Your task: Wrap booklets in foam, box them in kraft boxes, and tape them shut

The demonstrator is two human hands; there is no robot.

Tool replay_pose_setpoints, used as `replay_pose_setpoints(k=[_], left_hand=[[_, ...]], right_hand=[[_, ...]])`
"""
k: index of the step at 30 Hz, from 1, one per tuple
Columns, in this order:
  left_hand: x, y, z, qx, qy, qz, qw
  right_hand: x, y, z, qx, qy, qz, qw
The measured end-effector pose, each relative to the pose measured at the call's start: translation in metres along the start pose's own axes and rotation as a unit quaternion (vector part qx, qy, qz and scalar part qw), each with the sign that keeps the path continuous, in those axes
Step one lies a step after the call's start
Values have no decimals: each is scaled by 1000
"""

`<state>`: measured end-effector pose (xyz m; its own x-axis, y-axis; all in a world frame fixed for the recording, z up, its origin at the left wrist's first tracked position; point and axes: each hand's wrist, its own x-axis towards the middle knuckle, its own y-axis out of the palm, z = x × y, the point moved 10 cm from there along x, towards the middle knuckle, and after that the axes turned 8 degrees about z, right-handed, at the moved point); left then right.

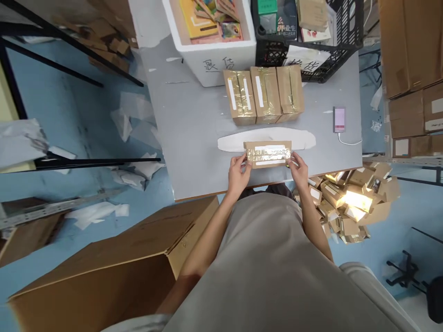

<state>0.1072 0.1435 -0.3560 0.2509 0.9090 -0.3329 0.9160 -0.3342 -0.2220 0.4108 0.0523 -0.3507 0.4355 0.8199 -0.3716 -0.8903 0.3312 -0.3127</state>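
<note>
Left hand (pixel 239 176) pinches the 9 o'clock end of a small tape-sealed cardboard box (pixel 269 155); right hand (pixel 299 171) pinches its 3 o'clock end, thumbs and fingers curled in. The box is over the near side of the grey table (pixel 197 170), partly covering a flat white strip (pixel 238 139); cannot tell whether it touches the tabletop. Relative to the held box: three taped cardboard boxes (pixel 265 94), side by side, at 12 o'clock; white foam box (pixel 228 55) at 11; black plastic crate (pixel 341 54) at 1; smartphone (pixel 339 120) with white cable at 2; cardboard box pile (pixel 342 207) at 4; large open carton (pixel 138 235) at 8.
</note>
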Motion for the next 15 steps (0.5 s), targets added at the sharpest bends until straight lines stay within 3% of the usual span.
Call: replay_pose_setpoints(k=[8,12,15], left_hand=[[45,113,-56,68,-43,28,996],[59,175,-84,96,-69,32,992],[67,211,-98,122,-103,26,987]], right_hand=[[65,-103,-22,-8,36,-57,998],[85,-156,-26,-24,48,-98,994],[97,-186,-25,-48,49,-122,990]])
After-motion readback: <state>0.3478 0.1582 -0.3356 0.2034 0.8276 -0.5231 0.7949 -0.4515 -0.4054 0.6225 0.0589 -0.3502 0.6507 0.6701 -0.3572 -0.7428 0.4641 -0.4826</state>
